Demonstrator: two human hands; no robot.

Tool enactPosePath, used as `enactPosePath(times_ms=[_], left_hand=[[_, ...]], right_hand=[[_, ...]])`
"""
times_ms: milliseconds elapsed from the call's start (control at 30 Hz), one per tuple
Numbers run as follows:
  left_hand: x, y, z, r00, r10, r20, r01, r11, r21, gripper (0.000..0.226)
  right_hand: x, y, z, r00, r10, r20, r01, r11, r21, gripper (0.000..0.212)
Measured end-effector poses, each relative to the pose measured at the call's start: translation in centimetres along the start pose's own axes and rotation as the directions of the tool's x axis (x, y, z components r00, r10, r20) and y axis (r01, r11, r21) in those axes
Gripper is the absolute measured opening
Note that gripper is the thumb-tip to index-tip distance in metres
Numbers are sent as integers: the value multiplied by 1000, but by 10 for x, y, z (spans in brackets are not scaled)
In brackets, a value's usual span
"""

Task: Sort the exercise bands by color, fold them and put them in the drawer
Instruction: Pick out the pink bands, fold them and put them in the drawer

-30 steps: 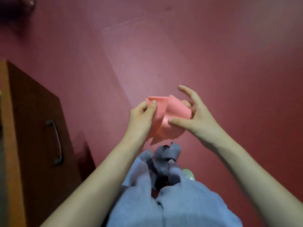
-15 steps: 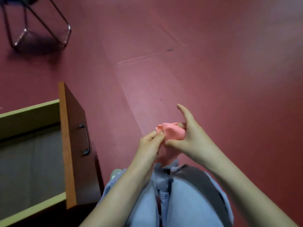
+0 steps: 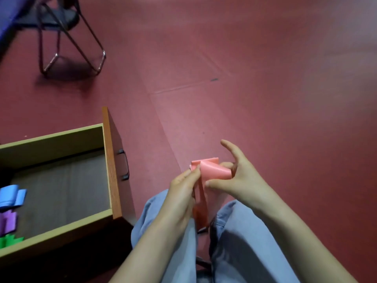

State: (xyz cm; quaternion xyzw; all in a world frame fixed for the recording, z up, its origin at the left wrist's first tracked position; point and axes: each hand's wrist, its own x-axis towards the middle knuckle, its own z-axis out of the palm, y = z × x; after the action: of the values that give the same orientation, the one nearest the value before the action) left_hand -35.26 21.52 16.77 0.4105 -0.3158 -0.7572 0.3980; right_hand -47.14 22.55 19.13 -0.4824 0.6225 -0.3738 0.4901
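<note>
A pink exercise band (image 3: 212,170) is held over my lap, partly folded, with a loose tail hanging down between my knees. My left hand (image 3: 181,193) pinches its left edge. My right hand (image 3: 238,178) pinches the folded part between thumb and fingers, index finger raised. To the left stands the open wooden drawer (image 3: 110,166). Inside it, at the left edge of view, lie a folded blue band (image 3: 10,196), a purple band (image 3: 8,221) and a green band (image 3: 9,241).
A metal-framed chair (image 3: 67,37) stands on the red floor at the top left. My legs in light blue trousers (image 3: 244,242) fill the bottom of the view. The drawer's dark handle (image 3: 124,164) faces me.
The view has swung left and down, bringing the open drawer and its bands into sight. The pink band has been folded smaller between my hands, which sit lower in view.
</note>
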Motion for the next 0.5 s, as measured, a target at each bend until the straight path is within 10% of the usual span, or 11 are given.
enactPosePath(times_ms=[267,500], left_hand=[[-27,8,6,1000,-11,29,10,999,37,45],[-43,1,15,962,272,-16,-266,951,154,25]], right_hand=[[-25,-18,1,997,-79,-7,78,992,-96,98],[-38,-26,8,991,-130,-37,126,988,-84,94]])
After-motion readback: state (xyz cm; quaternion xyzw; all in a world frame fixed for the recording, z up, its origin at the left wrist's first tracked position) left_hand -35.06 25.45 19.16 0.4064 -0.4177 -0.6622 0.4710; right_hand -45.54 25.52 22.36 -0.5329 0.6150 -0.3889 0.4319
